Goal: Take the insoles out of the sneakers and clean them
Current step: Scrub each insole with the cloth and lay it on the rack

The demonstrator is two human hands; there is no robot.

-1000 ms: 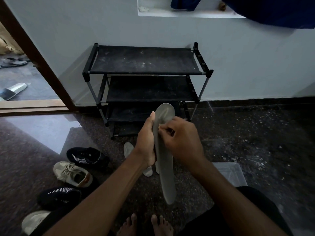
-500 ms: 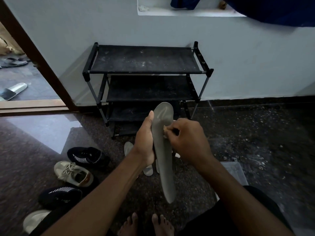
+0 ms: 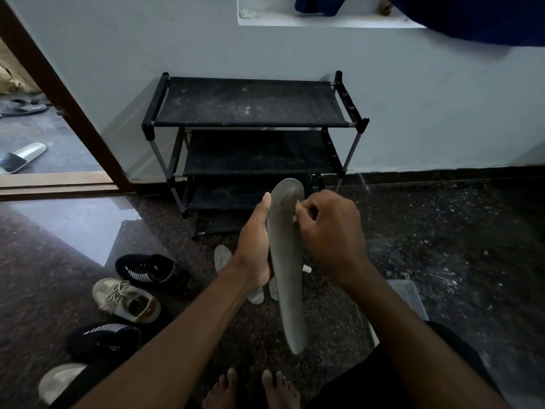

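**Handling of grey insole: grip and material assessment**

The long, thin grey foam insole (image 3: 287, 261) is held clear of the dark speckled stone floor (image 3: 442, 246). It stands toe end up in front of the lower shelves of the black fabric shoe rack (image 3: 250, 104).

Judged light, soft and flexible. The heel end hangs unsupported and will likely bend under pressure. The matte surface should not slip while dry. The best hold is at mid-length along the edges, with backing behind the area being worked.

The left hand (image 3: 255, 249) clasps the insole's left edge at mid-length, thumb lying upward along it and fingers wrapped behind.

The right hand (image 3: 330, 237) has its fingers curled tight at the right edge near the toe. It appears to pinch a small pale stick-like object (image 3: 306, 268), whose nature cannot be determined.

Two further pale insoles (image 3: 222, 255) lie on the floor below the hands, near the rack's front foot.
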